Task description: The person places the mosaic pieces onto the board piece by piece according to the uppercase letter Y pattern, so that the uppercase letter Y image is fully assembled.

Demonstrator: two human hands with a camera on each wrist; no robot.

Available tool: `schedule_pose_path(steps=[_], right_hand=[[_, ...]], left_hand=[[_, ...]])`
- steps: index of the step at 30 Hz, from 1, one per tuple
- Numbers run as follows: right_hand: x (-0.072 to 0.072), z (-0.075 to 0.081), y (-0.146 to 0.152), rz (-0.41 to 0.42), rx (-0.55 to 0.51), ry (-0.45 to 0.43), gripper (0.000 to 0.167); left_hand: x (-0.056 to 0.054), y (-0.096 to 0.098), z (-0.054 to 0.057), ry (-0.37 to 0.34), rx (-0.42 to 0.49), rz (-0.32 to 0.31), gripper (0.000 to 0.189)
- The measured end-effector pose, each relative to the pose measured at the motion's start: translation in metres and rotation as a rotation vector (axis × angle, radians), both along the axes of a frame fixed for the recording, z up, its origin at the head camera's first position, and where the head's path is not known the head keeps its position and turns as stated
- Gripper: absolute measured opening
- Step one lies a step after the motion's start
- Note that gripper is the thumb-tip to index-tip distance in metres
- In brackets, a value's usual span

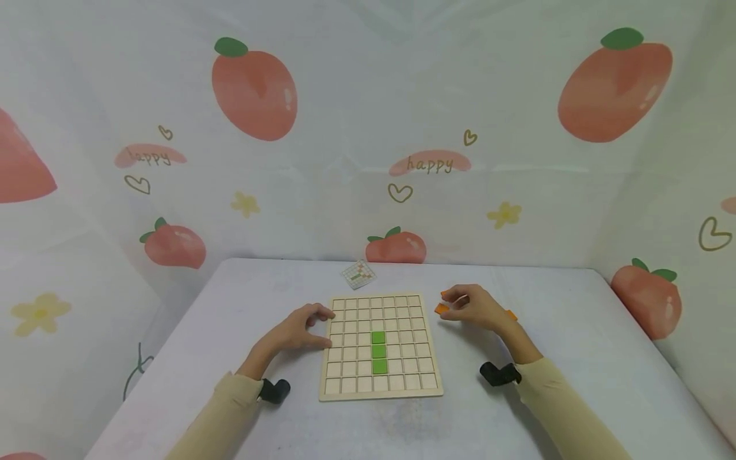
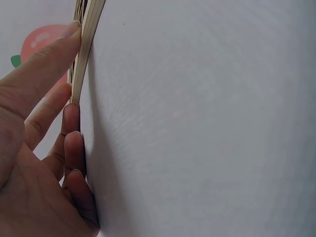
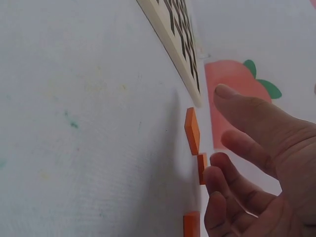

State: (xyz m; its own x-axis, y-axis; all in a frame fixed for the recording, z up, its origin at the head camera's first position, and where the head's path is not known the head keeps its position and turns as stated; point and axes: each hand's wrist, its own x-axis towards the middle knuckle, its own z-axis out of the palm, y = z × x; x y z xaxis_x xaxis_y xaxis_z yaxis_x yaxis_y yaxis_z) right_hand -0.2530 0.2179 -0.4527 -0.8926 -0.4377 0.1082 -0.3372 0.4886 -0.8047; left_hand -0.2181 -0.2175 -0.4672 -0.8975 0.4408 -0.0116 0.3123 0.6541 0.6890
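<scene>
A wooden grid board (image 1: 349, 368) lies flat on the white table, three green tiles (image 1: 379, 351) in a column within its grid. At its left edge is my left hand (image 1: 299, 329), thumb and forefinger spread and touching the rim; the left wrist view shows the other fingers bent beside the board's side (image 2: 85, 59). My right hand (image 1: 473, 306) hovers right of the board, thumb and fingers apart with nothing between them. Close to its fingertips lies an orange tile (image 3: 192, 131), with a second orange tile (image 3: 202, 168) beyond and a third orange tile (image 3: 191, 224) nearer the wrist.
Behind the board lies a small card (image 1: 359, 275) printed with a coloured grid. A fruit-patterned cloth (image 1: 345, 191) hangs behind and along both sides of the table (image 1: 379, 428). A dark cord (image 1: 138, 367) shows at the left.
</scene>
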Motion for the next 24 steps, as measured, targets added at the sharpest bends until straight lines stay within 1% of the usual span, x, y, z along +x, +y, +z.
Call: schedule_pose_path(steps=[7, 12, 16, 19, 24], right_hand=[[-0.007, -0.007, -0.002, -0.038, 0.067, -0.003, 0.039], [-0.009, -0.008, -0.004, -0.051, 0.094, 0.007, 0.039], [-0.012, -0.009, -0.006, -0.072, 0.104, 0.002, 0.037], [-0.013, -0.01, -0.008, -0.09, 0.117, -0.01, 0.036], [-0.014, -0.011, -0.011, -0.11, 0.145, -0.004, 0.033]], left_hand=[[0.0, 0.002, 0.001, -0.006, 0.009, -0.001, 0.055], [0.0, 0.002, 0.002, -0.008, -0.002, 0.005, 0.056], [0.0, 0.001, 0.002, 0.002, -0.01, -0.004, 0.056], [0.0, 0.001, 0.002, 0.002, 0.0, -0.009, 0.055], [0.001, 0.001, 0.001, 0.001, 0.017, -0.006, 0.054]])
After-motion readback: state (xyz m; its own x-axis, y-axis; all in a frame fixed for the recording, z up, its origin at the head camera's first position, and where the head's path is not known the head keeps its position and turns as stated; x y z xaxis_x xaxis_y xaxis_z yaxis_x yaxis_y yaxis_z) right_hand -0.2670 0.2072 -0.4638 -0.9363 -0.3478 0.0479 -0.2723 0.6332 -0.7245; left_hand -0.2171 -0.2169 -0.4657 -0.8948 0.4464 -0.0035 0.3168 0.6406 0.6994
